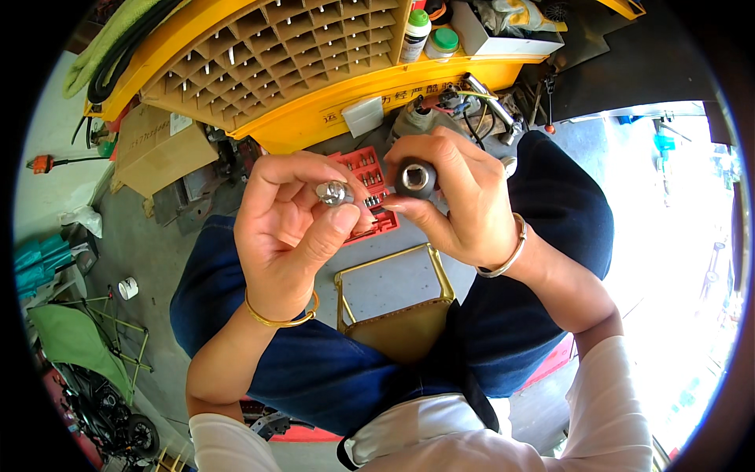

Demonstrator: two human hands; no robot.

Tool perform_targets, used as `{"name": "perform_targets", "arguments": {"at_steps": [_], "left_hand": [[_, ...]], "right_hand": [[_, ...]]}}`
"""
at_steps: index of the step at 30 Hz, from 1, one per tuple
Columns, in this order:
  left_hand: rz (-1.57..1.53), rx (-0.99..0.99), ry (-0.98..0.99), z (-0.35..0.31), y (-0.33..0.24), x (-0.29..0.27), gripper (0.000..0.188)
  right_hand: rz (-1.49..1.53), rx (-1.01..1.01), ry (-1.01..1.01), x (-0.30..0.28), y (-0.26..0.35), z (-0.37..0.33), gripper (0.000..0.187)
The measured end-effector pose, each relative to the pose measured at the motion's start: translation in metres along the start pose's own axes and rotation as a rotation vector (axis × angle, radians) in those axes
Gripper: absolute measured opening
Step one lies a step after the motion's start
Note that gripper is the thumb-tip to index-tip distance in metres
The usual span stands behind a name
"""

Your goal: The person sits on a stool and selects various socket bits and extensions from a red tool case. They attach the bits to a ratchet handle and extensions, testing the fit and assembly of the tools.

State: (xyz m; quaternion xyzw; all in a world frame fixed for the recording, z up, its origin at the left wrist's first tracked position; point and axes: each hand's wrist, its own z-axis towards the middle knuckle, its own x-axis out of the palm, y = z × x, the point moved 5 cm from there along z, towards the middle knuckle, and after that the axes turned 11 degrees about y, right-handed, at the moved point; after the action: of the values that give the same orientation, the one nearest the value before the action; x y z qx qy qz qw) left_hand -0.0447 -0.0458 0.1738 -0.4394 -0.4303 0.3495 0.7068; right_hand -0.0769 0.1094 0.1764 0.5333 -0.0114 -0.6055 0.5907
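My left hand is raised over my lap, pinching a small shiny metal tool piece between thumb and fingers; it looks like a socket or bit seen nearly end-on. Level with it, my right hand grips a black round-ended tool handle with a squarish metal-lined opening in its end. A gap separates the two pieces. Behind and below my hands lies an open red tool case with bits and sockets set in rows, partly hidden by my fingers.
A yellow bench with a cardboard-celled organiser stands ahead. Between my knees is a gold-framed stool. A cardboard box sits at left. A green-topped jar and spray can stand on the bench.
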Motion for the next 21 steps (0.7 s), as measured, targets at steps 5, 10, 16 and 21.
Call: {"name": "perform_targets", "arguments": {"at_steps": [5, 10, 16, 21], "left_hand": [[-0.017, 0.046, 0.002, 0.003, -0.003, 0.003, 0.027], [-0.049, 0.011, -0.042, 0.005, -0.004, 0.0, 0.027], [-0.184, -0.075, -0.048, 0.004, 0.009, -0.004, 0.027], [-0.148, -0.094, -0.049, 0.003, 0.013, -0.004, 0.026]], "right_hand": [[-0.055, -0.037, 0.076, 0.003, 0.004, 0.0, 0.037], [-0.067, -0.042, 0.1, 0.003, 0.006, 0.002, 0.037], [-0.074, -0.056, 0.078, 0.004, 0.004, -0.001, 0.037], [-0.103, -0.04, 0.076, 0.002, 0.005, -0.001, 0.037]]}}
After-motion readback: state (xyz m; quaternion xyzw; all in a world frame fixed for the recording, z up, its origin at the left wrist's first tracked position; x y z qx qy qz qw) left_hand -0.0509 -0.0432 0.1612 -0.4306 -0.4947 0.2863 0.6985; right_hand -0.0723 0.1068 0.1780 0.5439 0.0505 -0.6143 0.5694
